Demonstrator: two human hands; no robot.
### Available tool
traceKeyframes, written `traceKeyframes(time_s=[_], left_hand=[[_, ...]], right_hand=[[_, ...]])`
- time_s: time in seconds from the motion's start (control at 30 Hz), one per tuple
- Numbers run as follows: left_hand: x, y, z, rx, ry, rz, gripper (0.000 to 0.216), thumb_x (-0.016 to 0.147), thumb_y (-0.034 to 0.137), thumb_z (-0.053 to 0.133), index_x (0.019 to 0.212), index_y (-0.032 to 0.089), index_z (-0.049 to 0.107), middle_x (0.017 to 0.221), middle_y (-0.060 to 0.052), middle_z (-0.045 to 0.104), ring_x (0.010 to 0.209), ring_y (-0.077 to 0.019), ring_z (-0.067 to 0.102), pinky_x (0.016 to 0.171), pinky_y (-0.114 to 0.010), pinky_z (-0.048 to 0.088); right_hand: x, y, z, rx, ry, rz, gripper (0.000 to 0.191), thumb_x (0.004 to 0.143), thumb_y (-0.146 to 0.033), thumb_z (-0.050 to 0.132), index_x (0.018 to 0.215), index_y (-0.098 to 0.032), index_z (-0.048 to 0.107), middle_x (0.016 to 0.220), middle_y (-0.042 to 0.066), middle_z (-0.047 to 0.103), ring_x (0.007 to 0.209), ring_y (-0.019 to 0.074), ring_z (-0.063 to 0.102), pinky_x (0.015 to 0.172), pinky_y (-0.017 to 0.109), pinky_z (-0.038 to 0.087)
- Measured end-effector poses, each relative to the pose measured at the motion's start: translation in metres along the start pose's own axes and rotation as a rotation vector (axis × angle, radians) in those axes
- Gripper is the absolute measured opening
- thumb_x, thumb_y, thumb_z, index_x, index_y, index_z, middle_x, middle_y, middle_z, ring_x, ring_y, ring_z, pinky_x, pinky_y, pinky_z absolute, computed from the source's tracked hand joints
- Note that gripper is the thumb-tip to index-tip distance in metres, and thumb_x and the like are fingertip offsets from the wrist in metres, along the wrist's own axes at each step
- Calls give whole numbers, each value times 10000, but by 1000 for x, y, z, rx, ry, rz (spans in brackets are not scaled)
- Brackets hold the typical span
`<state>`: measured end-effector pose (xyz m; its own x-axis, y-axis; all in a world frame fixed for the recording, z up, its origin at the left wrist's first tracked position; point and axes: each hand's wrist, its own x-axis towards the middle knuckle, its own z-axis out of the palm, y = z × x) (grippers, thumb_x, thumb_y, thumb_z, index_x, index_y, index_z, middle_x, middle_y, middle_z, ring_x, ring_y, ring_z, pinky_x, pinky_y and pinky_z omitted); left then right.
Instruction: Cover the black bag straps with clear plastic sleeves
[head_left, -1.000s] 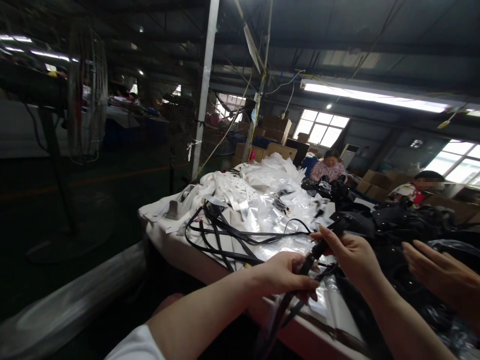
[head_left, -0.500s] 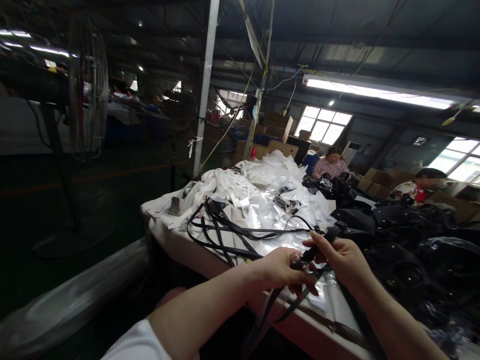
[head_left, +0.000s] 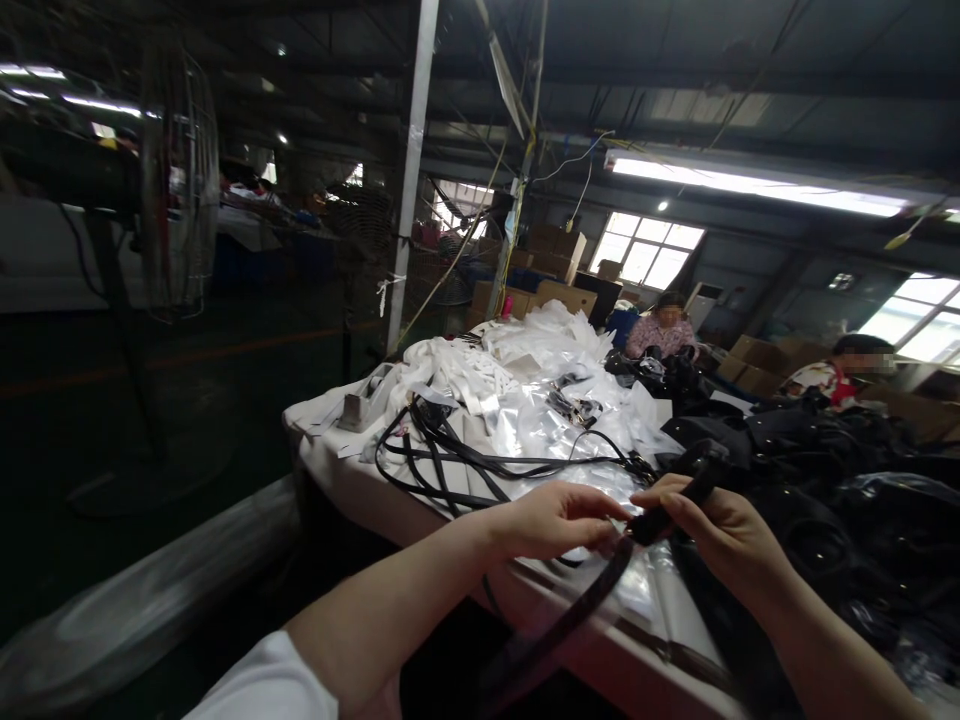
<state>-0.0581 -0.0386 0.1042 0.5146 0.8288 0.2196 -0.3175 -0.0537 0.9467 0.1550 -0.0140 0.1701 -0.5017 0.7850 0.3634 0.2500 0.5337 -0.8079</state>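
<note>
A black strap runs between my two hands over the near edge of the table, its lower length hanging down and blurred. My right hand is closed around a thicker black section, with the thumb on top. The fingertips of my left hand pinch the strap close to a small shiny piece beside that section; its details are too small to make out. Just beyond my hands, several long black straps lie looped and crossed on the table.
White and clear plastic bags are heaped on the white-covered table. A dark pile of black bags fills the right side. Two people sit beyond it. A metal post rises behind the table, and a fan stands left.
My right hand has moved right and slightly down with the thick strap section. My left hand has turned and shifted slightly up, and the hanging length has swung into a wider curve.
</note>
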Motion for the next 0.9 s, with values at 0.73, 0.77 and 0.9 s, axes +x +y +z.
traceKeyframes(time_s=[0.73,0.77,0.9], left_hand=[[7,25,23,1031,263,533,194,939,229,489,939,161,670,869,-64,686,804,-170,638,780,-273,506],[7,25,25,1104,272,585,208,950,233,470,951,163,666,893,-71,679,834,-177,636,806,-284,508],[15,29,29,1285,346,713,249,981,221,394,951,162,634,892,-80,644,864,-187,614,835,-306,514]], right_hand=[[10,0,3,117,194,242,592,745,-701,675,924,-153,807,772,101,733,569,173,614,568,290,517],[11,-1,4,116,182,229,590,747,-707,668,907,-156,808,796,103,737,599,181,622,615,304,527],[12,-6,15,165,61,240,584,770,-715,637,757,-151,790,759,95,727,688,215,640,743,350,524]])
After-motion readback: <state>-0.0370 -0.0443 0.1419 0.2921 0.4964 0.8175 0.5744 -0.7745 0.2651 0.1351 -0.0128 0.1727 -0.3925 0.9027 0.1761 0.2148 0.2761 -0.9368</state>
